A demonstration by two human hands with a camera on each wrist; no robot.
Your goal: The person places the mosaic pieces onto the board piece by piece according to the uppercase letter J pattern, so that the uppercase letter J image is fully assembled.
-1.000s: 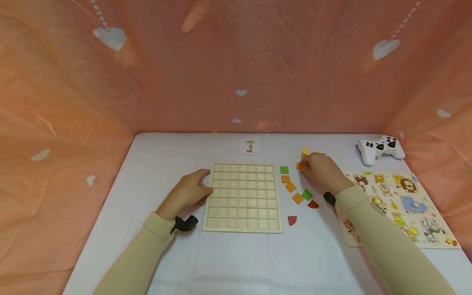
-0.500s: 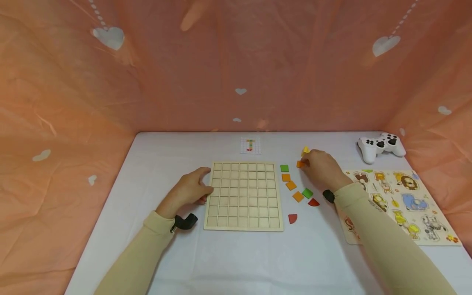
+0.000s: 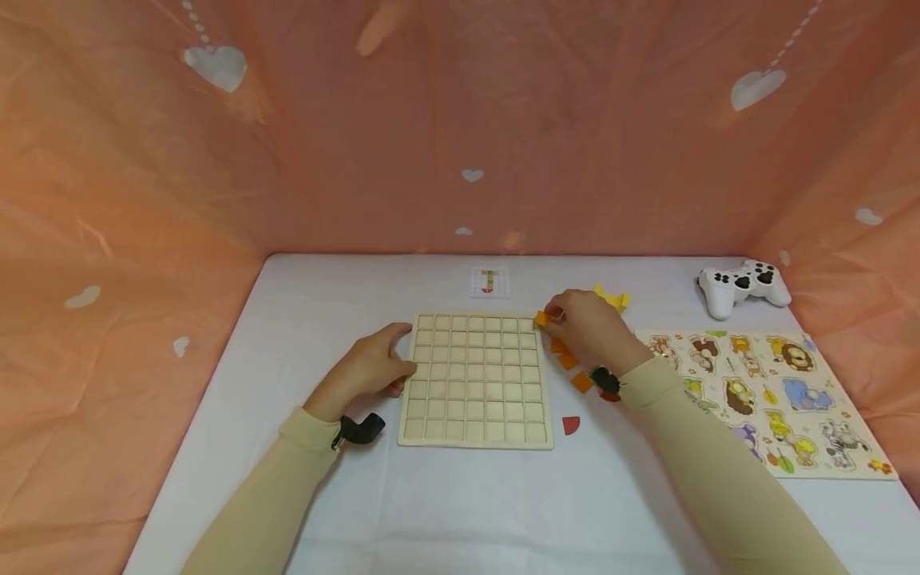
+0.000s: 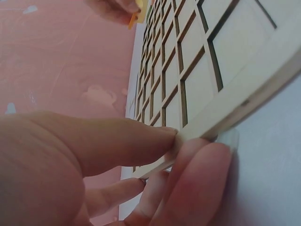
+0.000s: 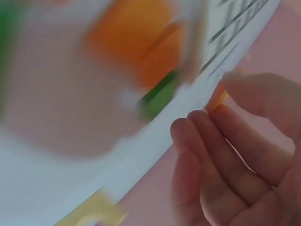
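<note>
- The wooden grid board (image 3: 474,445) lies flat before the person; its left rim is pinched by the left hand (image 3: 362,371) — probably to steady it.
- An orange piece (image 3: 542,319) is pinched in the right hand's (image 3: 589,323) fingertips by the board's far right corner, leaving most of it exposed.
- Orange squares (image 3: 568,362) are kept alongside, presumably for easy reach.
- The letter card (image 3: 490,282) is placed beyond the board, likely for visibility.

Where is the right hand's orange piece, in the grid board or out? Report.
Out: in the head view, the right hand pinches the orange piece near the far right corner of the grid board.
</note>
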